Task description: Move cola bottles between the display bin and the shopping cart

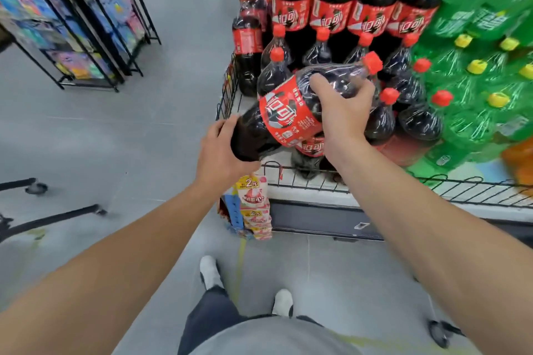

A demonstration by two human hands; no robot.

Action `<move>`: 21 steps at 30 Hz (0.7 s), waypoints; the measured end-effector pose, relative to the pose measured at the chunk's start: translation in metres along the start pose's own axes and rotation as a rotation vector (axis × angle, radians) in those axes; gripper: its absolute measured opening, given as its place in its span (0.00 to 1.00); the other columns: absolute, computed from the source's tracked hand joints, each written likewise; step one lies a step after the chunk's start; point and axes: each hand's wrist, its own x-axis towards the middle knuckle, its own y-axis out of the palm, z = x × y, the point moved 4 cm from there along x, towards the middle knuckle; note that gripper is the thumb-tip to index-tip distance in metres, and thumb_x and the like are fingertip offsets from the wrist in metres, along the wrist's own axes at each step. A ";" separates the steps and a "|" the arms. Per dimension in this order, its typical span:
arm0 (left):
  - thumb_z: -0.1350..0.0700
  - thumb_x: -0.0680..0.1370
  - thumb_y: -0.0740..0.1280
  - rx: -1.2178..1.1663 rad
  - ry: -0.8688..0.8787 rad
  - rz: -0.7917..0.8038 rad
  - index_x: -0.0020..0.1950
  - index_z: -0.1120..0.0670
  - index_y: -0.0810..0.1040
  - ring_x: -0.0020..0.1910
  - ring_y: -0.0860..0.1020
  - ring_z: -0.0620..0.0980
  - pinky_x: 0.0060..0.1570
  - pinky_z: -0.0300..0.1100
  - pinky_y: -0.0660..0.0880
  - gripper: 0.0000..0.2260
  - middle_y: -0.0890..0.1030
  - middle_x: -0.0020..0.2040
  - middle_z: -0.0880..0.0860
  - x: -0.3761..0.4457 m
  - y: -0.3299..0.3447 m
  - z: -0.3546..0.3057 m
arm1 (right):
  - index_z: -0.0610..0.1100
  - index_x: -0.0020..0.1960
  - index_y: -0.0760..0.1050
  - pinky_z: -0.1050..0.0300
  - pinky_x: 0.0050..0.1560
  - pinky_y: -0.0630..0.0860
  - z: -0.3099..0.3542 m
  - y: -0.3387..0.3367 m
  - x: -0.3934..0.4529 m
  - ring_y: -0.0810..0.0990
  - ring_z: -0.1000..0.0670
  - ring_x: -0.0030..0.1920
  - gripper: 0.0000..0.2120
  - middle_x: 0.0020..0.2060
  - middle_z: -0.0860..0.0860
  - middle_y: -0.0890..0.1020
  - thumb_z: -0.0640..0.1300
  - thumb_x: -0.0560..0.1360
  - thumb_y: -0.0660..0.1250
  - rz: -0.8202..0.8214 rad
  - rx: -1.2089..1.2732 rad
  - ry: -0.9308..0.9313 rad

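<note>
A large cola bottle (288,112) with a red label and red cap lies tilted in both my hands, cap pointing up and right, over the near left corner of the display bin (375,184). My left hand (222,150) cups its dark base. My right hand (343,112) grips its shoulder from above. Under it another cola bottle (310,155) lies in the bin. Several upright cola bottles (372,14) are stacked behind. Black bars and a wheel of the shopping cart (37,187) show at the far left.
Green soda bottles (484,46) with yellow caps fill the bin's right side. A stack of small snack packs (253,207) hangs at the bin's front corner. Black wire racks (72,26) of colourful goods stand at the back left. Grey floor lies between.
</note>
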 end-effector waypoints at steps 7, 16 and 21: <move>0.49 0.63 0.82 -0.090 0.134 0.124 0.77 0.46 0.62 0.67 0.67 0.49 0.69 0.47 0.70 0.47 0.64 0.71 0.50 0.063 0.020 0.018 | 0.48 0.68 0.71 0.52 0.64 0.74 -0.006 0.029 0.031 0.78 0.51 0.61 0.28 0.63 0.52 0.79 0.55 0.73 0.75 -0.255 0.022 -0.011; 0.51 0.64 0.83 -0.254 0.200 0.352 0.79 0.44 0.60 0.63 0.65 0.40 0.64 0.35 0.62 0.48 0.64 0.71 0.50 0.102 0.039 0.043 | 0.50 0.40 0.74 0.61 0.48 0.69 -0.009 0.065 0.030 0.72 0.57 0.38 0.11 0.37 0.54 0.73 0.50 0.79 0.70 -0.472 0.021 -0.174; 0.45 0.60 0.80 -0.370 0.184 0.567 0.78 0.42 0.61 0.70 0.71 0.49 0.71 0.52 0.69 0.50 0.72 0.69 0.49 0.119 0.056 0.053 | 0.48 0.35 0.68 0.70 0.37 0.64 -0.011 0.089 0.028 0.66 0.62 0.31 0.17 0.25 0.62 0.67 0.43 0.79 0.71 -0.395 -0.166 -0.263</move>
